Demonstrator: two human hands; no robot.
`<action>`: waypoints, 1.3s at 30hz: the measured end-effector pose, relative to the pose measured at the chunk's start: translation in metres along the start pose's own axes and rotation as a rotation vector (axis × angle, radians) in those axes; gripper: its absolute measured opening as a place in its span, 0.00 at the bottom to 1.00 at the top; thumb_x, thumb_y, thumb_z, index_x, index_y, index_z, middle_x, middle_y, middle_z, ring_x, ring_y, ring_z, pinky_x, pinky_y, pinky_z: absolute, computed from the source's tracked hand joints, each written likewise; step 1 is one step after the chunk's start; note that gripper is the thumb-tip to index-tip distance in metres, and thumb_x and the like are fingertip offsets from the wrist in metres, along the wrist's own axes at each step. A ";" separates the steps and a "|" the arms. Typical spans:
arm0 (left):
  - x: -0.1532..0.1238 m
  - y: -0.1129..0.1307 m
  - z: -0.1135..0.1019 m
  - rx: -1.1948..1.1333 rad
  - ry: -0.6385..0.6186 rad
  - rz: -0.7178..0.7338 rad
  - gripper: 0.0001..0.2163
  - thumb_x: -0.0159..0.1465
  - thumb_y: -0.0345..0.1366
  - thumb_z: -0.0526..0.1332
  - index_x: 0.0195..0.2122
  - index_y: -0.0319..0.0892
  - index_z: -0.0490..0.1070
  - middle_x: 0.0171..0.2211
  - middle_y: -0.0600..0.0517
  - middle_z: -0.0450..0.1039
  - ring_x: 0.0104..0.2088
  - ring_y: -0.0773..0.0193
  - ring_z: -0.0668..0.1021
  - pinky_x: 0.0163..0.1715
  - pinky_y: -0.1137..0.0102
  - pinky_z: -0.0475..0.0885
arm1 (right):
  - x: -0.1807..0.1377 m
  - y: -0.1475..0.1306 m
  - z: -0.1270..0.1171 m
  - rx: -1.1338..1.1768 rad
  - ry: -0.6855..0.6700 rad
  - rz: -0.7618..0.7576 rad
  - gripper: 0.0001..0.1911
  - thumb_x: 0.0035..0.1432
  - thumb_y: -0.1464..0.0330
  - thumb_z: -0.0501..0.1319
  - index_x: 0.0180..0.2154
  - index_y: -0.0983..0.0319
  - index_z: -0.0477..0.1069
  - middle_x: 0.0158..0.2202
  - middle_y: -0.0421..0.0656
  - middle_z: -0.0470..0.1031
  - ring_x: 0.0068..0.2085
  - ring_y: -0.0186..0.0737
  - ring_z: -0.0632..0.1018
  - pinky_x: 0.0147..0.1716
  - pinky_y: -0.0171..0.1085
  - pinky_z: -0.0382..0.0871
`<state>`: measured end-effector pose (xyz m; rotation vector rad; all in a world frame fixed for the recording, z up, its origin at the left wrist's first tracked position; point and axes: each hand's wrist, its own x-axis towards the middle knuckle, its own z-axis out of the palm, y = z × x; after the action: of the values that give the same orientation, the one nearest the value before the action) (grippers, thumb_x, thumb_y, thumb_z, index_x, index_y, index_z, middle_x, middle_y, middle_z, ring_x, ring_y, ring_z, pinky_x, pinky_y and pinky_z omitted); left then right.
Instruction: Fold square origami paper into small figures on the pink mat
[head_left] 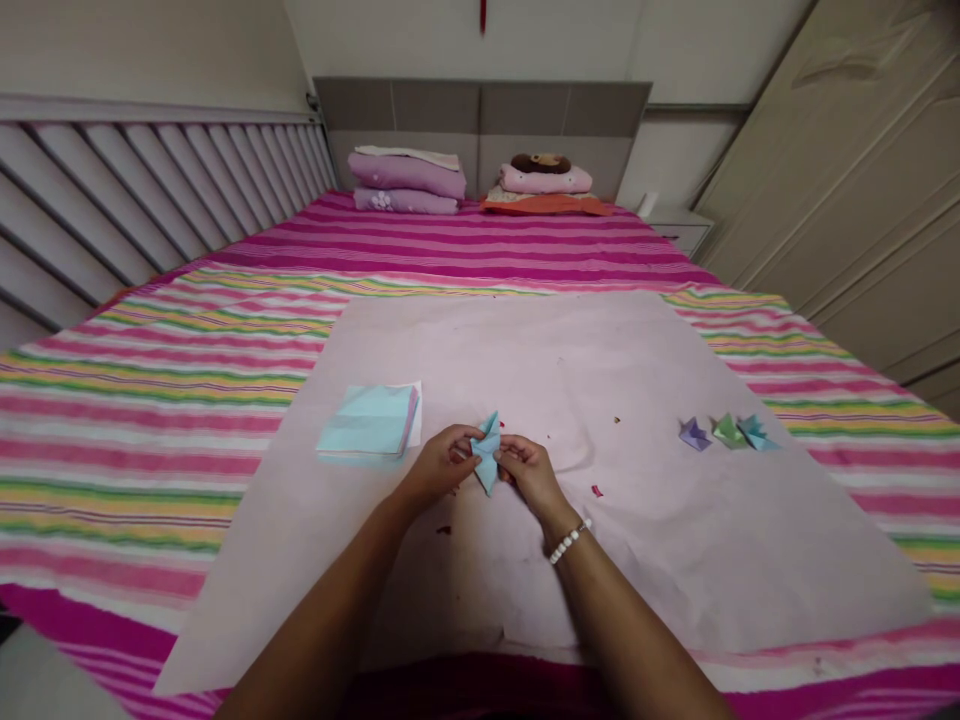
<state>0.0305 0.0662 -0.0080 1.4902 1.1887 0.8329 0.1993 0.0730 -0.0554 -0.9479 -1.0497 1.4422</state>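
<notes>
A light blue folded paper [487,452] with pointed ends is held upright over the middle of the pale sheet. My left hand [448,458] pinches its left edge between thumb and fingers. From the other side my right hand [529,468] grips the right edge, thumb in front; a white beaded bracelet [570,540] circles that wrist. Left of my hands lies a stack of square paper [367,420], light blue on top with pink and white edges below. Far to the right sit three small folded paper pieces: purple [694,434], green [727,431] and blue [757,433].
The large pale sheet [600,350] covers part of a striped bed [150,420]. Small red scraps [597,491] and dark bits [444,530] dot the sheet. Folded purple bedding [409,175] and a pink pile [546,180] rest by the headboard [480,110]. A slatted rail [150,190] runs along the left.
</notes>
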 end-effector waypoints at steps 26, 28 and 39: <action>0.006 -0.007 0.010 0.205 0.116 0.120 0.07 0.53 0.30 0.60 0.34 0.42 0.73 0.23 0.57 0.65 0.24 0.67 0.67 0.26 0.73 0.63 | 0.000 0.000 0.002 0.012 0.023 0.015 0.11 0.44 0.65 0.67 0.32 0.62 0.75 0.19 0.36 0.72 0.16 0.28 0.66 0.16 0.30 0.59; 0.008 -0.009 0.011 0.223 0.175 0.125 0.07 0.52 0.29 0.59 0.32 0.42 0.73 0.24 0.56 0.65 0.26 0.67 0.67 0.28 0.73 0.63 | 0.000 0.000 0.002 -0.006 0.030 0.011 0.10 0.44 0.66 0.67 0.32 0.62 0.76 0.15 0.34 0.69 0.15 0.29 0.66 0.16 0.30 0.58; 0.008 -0.010 0.019 0.190 0.231 0.068 0.06 0.46 0.34 0.65 0.25 0.41 0.70 0.25 0.56 0.66 0.26 0.67 0.70 0.28 0.72 0.66 | -0.002 -0.004 0.002 -0.049 0.044 0.006 0.07 0.45 0.65 0.66 0.29 0.61 0.74 0.13 0.32 0.65 0.15 0.29 0.62 0.16 0.30 0.54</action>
<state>0.0475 0.0683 -0.0229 1.6275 1.4276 0.9808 0.1985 0.0710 -0.0513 -1.0141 -1.0552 1.3999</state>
